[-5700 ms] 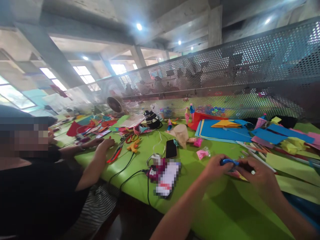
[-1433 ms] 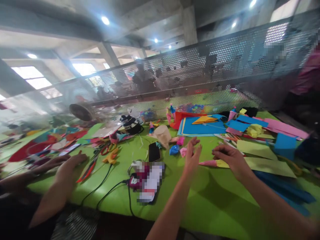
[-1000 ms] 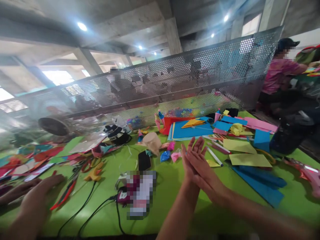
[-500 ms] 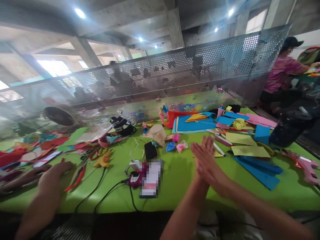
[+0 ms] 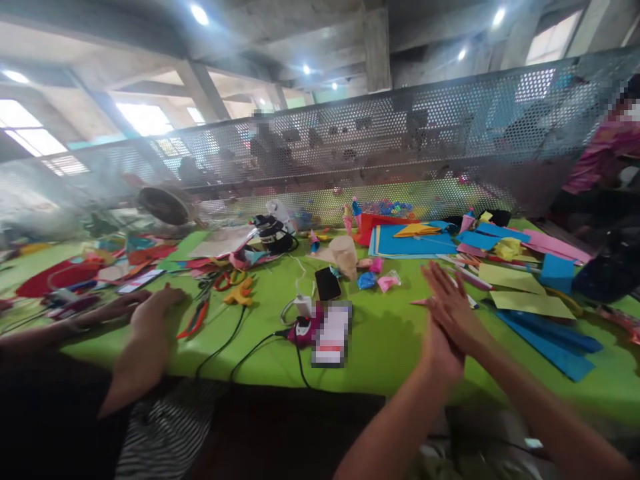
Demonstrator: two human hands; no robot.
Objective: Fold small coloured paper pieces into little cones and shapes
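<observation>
Green table (image 5: 380, 347) under flat, empty palms; right hand (image 5: 453, 303) across left hand (image 5: 443, 347); no grip.

right hand (image 5: 453, 310) lies palm to palm over left hand (image 5: 443, 347) above the green table (image 5: 390, 340), both empty.

The left hand (image 5: 440, 347) and right hand (image 5: 453, 308) press flat together, palm to palm, fingers straight and pointing away over the green table (image 5: 380, 347). They hold nothing. Nearest them, just beyond the fingertips, lies a small pink paper cone (image 5: 419, 303) on its side.
</observation>
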